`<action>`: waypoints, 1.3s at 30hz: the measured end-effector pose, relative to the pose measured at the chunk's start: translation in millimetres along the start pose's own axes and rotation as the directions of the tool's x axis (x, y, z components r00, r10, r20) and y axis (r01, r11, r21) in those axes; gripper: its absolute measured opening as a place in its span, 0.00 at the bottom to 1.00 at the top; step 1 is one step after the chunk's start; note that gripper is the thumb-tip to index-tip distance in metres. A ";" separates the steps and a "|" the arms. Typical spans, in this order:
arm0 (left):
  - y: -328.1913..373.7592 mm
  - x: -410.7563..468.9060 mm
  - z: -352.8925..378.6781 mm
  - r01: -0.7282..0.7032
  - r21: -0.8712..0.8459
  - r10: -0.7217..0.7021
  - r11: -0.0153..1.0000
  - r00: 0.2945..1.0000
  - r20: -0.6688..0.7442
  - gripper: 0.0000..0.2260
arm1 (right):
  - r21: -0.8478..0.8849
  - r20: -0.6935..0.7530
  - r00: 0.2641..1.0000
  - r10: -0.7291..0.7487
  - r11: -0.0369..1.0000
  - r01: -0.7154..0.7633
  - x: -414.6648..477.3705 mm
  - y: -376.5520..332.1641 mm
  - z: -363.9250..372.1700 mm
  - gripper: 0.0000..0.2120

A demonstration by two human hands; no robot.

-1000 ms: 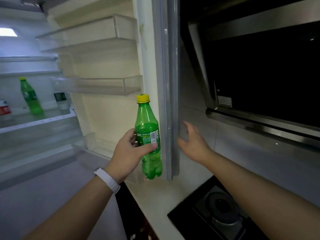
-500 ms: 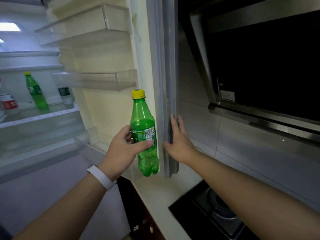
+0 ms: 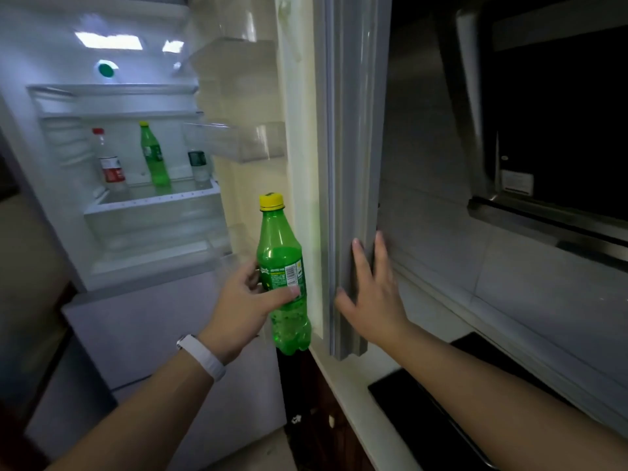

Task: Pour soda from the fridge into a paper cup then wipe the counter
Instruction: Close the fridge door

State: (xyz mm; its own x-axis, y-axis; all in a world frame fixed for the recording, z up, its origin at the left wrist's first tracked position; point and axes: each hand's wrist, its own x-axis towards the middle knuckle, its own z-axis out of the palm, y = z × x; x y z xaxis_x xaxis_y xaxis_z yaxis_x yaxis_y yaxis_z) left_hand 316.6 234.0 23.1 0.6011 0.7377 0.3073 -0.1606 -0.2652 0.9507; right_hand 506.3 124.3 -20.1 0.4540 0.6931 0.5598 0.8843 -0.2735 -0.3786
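Before the open fridge: soda bottle [image 3: 283, 266] upright in left hand [image 3: 243, 309], grip pinching its labelled middle, yellow cap on.

Beside it, right hand [image 3: 370, 294] flat against the outer edge of the fridge door [image 3: 353, 164], fingers spread, clasping nothing. Below, pale surface [image 3: 353, 385] with a black cooktop [image 3: 424, 413] set in it, near the right forearm. Farther off, on a lit fridge shelf [image 3: 153, 202], stood a second green bottle [image 3: 154, 158] between a red-labelled bottle [image 3: 110, 164] and a dark-labelled one [image 3: 197, 164]. Beyond on the right, a dark range hood [image 3: 543, 147].
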 end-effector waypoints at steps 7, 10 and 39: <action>10.8 -34.1 -69.1 -0.009 0.020 0.010 1.000 0.998 -0.056 0.26 | -0.012 -0.028 0.995 -0.093 0.996 0.093 -20.1 -45.1 19.3 0.38; 14.1 -48.6 -100.2 -0.002 0.040 0.005 0.999 0.997 -0.077 0.24 | -0.033 0.004 0.993 -0.119 0.992 0.119 -25.4 -67.6 24.4 0.34; 18.5 -134.0 -303.3 0.013 0.008 -0.008 1.000 0.918 -0.396 0.22 | 0.086 0.028 0.855 -0.518 0.854 0.514 23.8 -293.6 151.4 0.49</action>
State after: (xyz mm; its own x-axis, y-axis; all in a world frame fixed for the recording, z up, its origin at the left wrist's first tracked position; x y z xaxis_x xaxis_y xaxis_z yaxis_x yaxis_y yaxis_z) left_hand -4.3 318.5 12.0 0.2437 0.9253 0.2904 -0.1465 -0.2609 0.9542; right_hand 240.9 322.1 -7.3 -0.0725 0.7532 0.6538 0.9787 0.1800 -0.0988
